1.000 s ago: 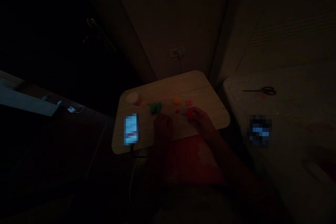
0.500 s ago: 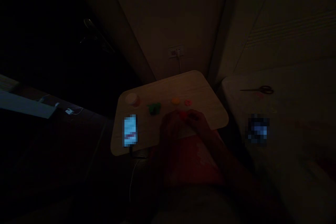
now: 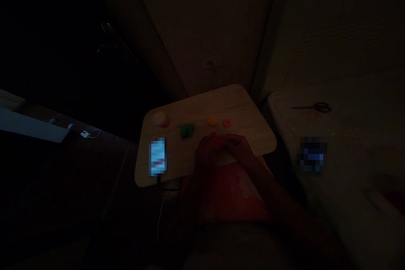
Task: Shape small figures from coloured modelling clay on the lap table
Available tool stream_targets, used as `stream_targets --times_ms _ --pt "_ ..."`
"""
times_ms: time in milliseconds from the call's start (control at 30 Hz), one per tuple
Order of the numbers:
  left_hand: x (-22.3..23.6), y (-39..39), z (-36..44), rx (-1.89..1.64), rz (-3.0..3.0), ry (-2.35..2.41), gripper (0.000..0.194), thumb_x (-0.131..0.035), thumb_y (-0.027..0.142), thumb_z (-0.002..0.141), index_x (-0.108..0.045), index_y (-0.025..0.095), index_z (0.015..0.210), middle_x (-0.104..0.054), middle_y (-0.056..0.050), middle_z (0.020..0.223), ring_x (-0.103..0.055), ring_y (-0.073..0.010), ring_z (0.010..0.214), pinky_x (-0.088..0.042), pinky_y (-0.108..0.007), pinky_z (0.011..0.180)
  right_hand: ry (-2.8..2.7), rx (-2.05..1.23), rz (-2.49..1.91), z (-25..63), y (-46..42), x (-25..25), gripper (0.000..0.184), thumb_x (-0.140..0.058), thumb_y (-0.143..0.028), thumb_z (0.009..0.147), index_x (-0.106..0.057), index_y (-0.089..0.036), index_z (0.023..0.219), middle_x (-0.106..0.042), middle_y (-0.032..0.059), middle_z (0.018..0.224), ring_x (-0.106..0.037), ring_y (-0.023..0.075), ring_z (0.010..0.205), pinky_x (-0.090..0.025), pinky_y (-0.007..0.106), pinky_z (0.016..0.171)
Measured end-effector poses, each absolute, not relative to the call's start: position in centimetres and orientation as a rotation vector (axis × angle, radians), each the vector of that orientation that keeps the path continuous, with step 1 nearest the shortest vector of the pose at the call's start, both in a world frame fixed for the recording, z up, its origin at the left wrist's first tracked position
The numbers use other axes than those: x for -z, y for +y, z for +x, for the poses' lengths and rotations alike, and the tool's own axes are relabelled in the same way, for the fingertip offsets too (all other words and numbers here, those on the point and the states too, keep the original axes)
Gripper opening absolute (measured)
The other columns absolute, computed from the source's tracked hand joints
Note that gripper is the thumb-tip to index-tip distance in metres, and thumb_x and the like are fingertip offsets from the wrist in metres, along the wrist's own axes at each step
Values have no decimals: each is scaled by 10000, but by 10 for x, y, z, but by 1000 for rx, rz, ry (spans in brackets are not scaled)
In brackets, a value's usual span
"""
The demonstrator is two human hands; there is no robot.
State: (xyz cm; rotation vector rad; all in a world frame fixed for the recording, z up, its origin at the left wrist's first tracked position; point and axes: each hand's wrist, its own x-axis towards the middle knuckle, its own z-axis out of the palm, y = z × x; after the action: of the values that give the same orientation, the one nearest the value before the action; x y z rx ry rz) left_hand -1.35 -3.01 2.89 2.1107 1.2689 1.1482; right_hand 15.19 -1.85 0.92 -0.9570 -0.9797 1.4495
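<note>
Over the front of the small wooden table [image 3: 249, 112], my left hand [image 3: 205, 151] and my right hand [image 3: 239, 146] meet around a small red lump [image 3: 219, 140] that looks like modelling clay. Fingers of both hands are closed on it and hide most of it. Just beyond them lie a yellow-orange piece [image 3: 212, 121] and a pink ring-shaped piece [image 3: 227, 122]. Left of my left hand sits a green, uneven piece [image 3: 187, 130]. A light-lidded tub [image 3: 161, 119] stands at the table's back left. The room is very dark, so finger details are faint.
A lit phone [image 3: 157, 157] lies at the table's left front, with a cable [image 3: 162, 206] hanging below. On the pale surface to the right are scissors [image 3: 322, 107] and a dark blurred device [image 3: 312, 157]. A wall socket [image 3: 211, 62] is behind the table.
My left hand has moved right from beside the green piece to join my right hand at the red lump. A small red disc seen earlier on the table no longer shows.
</note>
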Motion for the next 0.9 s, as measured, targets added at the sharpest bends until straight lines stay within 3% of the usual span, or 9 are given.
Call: stream_targets --times_ms 167,333,467,633,767,900 --pt "-32 -30 -9 -1160 1995 1295 353 -493 462 1055 -714 201 965 -715 -77 951 -662 -220 917 -536 -350 871 -1036 -1328 -982 150 -22 -12 398 -880 -554 717 -667 -218 725 -675 -7 648 -592 143 587 -507 264 573" --pt "-30 -27 -6 -1117 1811 1289 380 -540 505 1022 -748 199 936 -758 -68 922 -684 -222 877 -533 -337 864 -1162 -1159 -961 149 -24 -14 278 -850 -452 784 -785 -251 965 -777 56 989 -695 212 885 -574 324 783" --pt "-24 -26 -2 -1105 1686 1317 409 -564 543 1000 -769 189 986 -788 -94 985 -712 -250 926 -556 -376 909 -1198 -1099 -1015 151 -22 -12 155 -835 -377 789 -810 -244 865 -772 57 901 -693 214 846 -558 320 749" --pt "-15 -27 -3 -1183 1582 1264 482 -529 591 1002 -759 173 1070 -773 -132 1173 -703 -281 1107 -534 -442 1054 -1058 -1143 -1042 152 -20 -9 140 -833 -347 759 -796 -229 825 -764 35 846 -679 193 773 -552 310 734" --pt "-13 -22 -7 -1113 1548 1220 409 -583 560 975 -754 193 924 -781 -91 1034 -704 -259 1056 -532 -409 1041 -1029 -1160 -1056 152 -20 -8 133 -809 -346 758 -792 -224 808 -762 38 796 -671 198 732 -547 309 690" --pt "-17 -18 -9 -1052 1461 1175 396 -731 576 855 -738 181 869 -767 -71 940 -693 -229 916 -555 -348 891 -1118 -1121 -1049 152 -21 -7 115 -795 -344 769 -797 -230 777 -768 51 819 -675 206 751 -538 317 693"
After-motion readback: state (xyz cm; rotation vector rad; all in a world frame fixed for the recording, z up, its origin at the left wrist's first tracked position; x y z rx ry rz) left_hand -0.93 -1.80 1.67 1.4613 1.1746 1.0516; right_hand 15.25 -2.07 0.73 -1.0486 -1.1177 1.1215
